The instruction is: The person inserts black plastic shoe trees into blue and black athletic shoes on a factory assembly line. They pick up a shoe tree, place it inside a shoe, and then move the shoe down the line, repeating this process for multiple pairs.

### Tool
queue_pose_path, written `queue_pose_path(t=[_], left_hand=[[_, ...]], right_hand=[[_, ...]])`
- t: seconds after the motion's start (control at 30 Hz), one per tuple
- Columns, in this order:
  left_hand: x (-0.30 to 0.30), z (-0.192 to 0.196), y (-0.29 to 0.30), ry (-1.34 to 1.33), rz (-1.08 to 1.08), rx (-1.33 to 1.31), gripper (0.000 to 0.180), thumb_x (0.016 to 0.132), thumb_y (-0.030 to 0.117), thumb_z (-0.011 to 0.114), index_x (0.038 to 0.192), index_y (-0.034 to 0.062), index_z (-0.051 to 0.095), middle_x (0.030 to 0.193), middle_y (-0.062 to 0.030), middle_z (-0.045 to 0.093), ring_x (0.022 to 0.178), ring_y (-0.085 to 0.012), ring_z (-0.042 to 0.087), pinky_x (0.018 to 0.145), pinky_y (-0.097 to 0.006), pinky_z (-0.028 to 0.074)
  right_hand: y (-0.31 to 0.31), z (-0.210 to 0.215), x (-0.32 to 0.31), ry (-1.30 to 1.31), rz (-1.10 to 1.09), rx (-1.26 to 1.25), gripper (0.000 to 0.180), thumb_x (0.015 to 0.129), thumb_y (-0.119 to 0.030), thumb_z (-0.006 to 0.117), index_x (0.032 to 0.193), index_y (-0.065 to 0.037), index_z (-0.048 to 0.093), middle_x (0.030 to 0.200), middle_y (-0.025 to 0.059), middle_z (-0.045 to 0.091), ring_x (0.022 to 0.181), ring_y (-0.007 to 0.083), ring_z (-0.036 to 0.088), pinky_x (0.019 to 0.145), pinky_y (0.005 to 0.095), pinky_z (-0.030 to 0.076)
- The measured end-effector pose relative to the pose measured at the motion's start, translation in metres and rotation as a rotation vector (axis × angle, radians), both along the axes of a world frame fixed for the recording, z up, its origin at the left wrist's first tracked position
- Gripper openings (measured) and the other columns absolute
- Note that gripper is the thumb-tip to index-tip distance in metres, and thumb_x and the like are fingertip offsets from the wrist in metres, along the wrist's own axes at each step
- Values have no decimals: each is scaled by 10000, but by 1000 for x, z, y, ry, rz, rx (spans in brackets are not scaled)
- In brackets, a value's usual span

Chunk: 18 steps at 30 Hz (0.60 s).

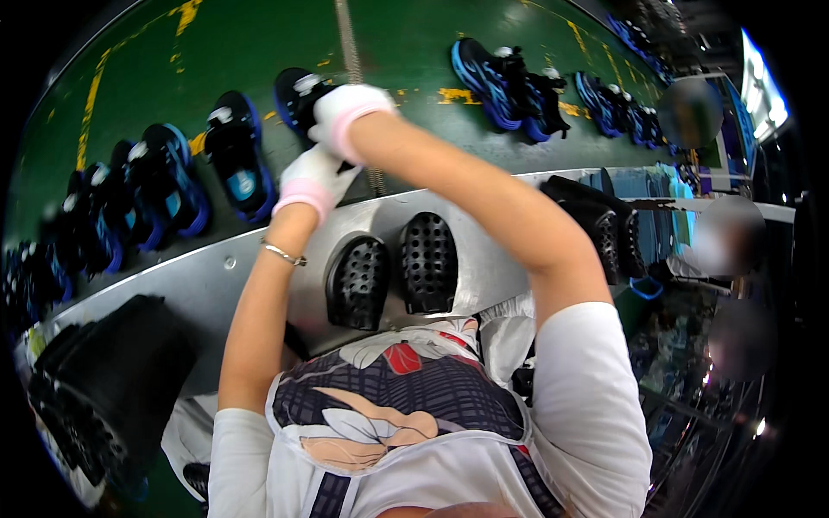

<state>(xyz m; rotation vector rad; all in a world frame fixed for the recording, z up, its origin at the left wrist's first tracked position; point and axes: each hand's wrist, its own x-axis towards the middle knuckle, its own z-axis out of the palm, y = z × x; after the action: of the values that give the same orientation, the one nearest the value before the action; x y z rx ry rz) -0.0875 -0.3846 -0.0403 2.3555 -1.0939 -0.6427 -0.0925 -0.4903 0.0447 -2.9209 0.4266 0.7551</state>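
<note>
Both hands in white knit gloves with pink cuffs, reaching past a grey metal desk point(230, 263). Right hand point(352, 114) lies over the near part of a black sports shoe with a blue sole and a white patch point(295, 97); left hand point(313, 179) just nearer the body, close against the right.

Shoe: at the green surface with yellow markings point(406, 56), beyond the desk's far edge, left of a ridged metal seam point(348, 43). Its far end shows; the rest is hidden by the gloves. Whether it bears fully on the green is unclear.

Grip: right fingers curl out of sight, left likewise. Cannot tell for either whether clamped on the shoe or merely resting.

Risks, my judgement: a sideways pull could push the shoe into the black shoe with a blue sole standing to its left point(237, 160), which is near. Smooth knit on a dark upper could slip if the hold is shallow. Hands this close may foul each other.

On the desk, two black rounded pieces covered in dimples or holes point(357, 283) point(429, 263) lie beside each other, close to the patterned apron point(406, 388); leaning forward or dropping a forearm could knock them.
</note>
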Motion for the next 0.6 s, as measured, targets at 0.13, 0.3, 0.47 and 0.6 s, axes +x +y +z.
queue_pose_path(t=[0.13, 0.3, 0.47, 0.6], left_hand=[[27, -115, 4, -61, -38, -137, 437, 840, 459, 594, 1096, 114, 675, 1101, -179, 666, 1035, -362, 619, 865, -419, 503], [21, -91, 15, -45, 7, -132, 444, 859, 434, 580, 1142, 100, 655, 1135, -179, 657, 1077, -352, 606, 887, -404, 490], [12, -59, 11, -36, 48, -78, 426, 863, 394, 590, 1146, 81, 646, 1117, -183, 659, 1062, -354, 609, 878, -401, 492], [6, -30, 14, -62, 75, -9, 391, 848, 375, 609, 1097, 78, 660, 1054, -192, 671, 990, -381, 624, 834, -419, 510]], right_hand=[[25, 5, 13, -5, -153, 7, 288, 895, -216, 548, 1130, -94, 661, 1109, 110, 687, 1011, 280, 665, 846, 376, 538], [18, -36, 27, -153, -94, 46, 269, 836, -180, 627, 1095, -131, 682, 1120, 63, 688, 1019, 236, 667, 824, 354, 541], [19, -29, 23, -56, 15, 35, 326, 750, -205, 708, 1073, -164, 719, 1116, 24, 696, 1024, 179, 668, 822, 329, 530], [20, -26, 20, -46, -24, 38, 321, 750, -205, 708, 1069, -171, 722, 1107, 27, 699, 1026, 177, 668, 819, 319, 533]])
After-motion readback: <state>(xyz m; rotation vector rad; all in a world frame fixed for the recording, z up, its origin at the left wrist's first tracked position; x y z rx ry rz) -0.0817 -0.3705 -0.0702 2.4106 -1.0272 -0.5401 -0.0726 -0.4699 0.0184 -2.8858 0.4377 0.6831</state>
